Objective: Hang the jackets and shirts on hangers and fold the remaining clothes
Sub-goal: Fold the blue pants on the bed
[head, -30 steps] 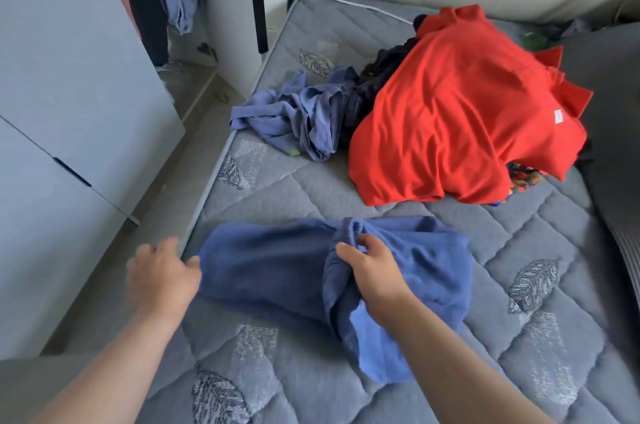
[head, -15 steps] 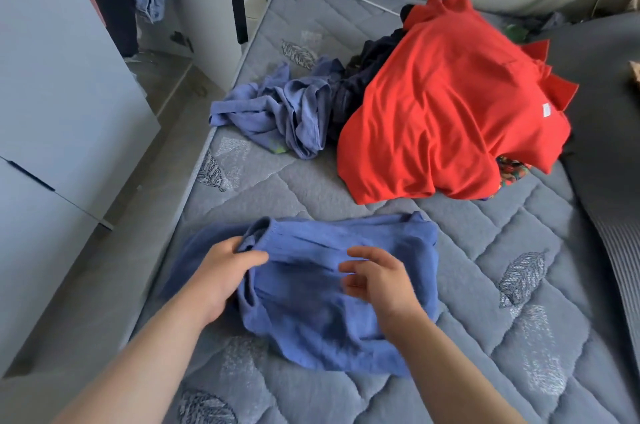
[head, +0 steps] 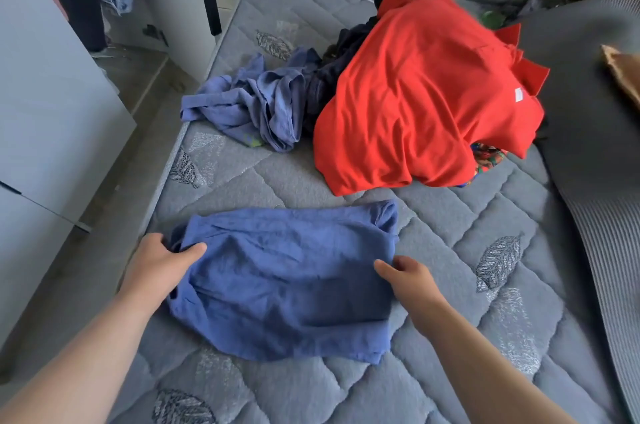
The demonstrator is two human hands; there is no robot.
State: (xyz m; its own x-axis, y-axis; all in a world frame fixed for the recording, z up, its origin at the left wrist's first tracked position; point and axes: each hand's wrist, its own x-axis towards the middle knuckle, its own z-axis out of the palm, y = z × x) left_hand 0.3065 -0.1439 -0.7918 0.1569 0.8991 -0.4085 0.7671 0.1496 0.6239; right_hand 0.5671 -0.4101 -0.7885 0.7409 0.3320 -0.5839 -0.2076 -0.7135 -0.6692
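Left hand (head: 162, 261) pinches the blue garment (head: 287, 288), right hand (head: 410, 278) seemingly too; white tag (head: 518, 94) on red shirt (head: 415, 94) unreadable.

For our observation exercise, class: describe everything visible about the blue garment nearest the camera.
The blue garment is soft, slightly textured cloth, folded into a rough, wrinkled rectangle lying flat on the quilted grey mattress. The left hand pinches its left edge; the right hand touches its right edge.
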